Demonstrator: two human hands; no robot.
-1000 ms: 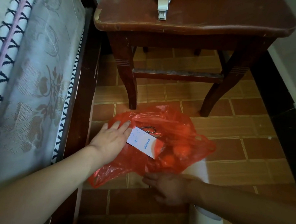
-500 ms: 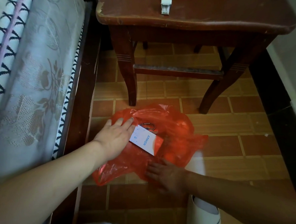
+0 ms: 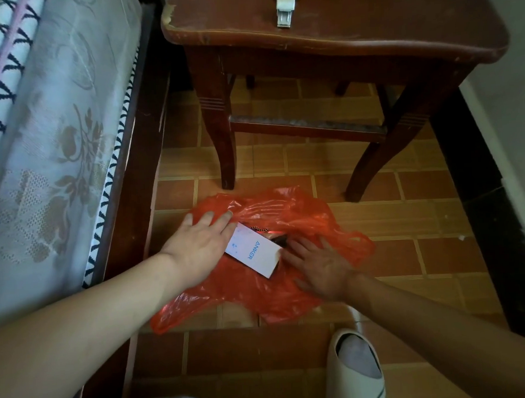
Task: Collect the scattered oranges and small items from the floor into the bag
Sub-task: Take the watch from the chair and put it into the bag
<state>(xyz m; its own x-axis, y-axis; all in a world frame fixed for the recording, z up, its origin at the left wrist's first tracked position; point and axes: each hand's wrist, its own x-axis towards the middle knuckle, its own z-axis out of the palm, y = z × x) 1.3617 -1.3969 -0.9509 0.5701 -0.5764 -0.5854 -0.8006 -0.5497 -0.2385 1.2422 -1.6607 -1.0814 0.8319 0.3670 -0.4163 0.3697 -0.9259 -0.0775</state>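
1. Two hands lie flat on the red bag (image 3: 260, 293): the right hand (image 3: 322, 268) has moved up onto it, fingers spread.
2. Left hand (image 3: 201, 247), fingers straight, presses beside the white box (image 3: 251, 249).
3. Oranges are hidden now, so likely bagged.

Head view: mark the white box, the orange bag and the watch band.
white box (image 3: 251, 250), head view, middle of its printed top face.
orange bag (image 3: 304, 215), head view, bare plastic right of the box.
watch band (image 3: 284, 6), head view, its metal links on the stool.
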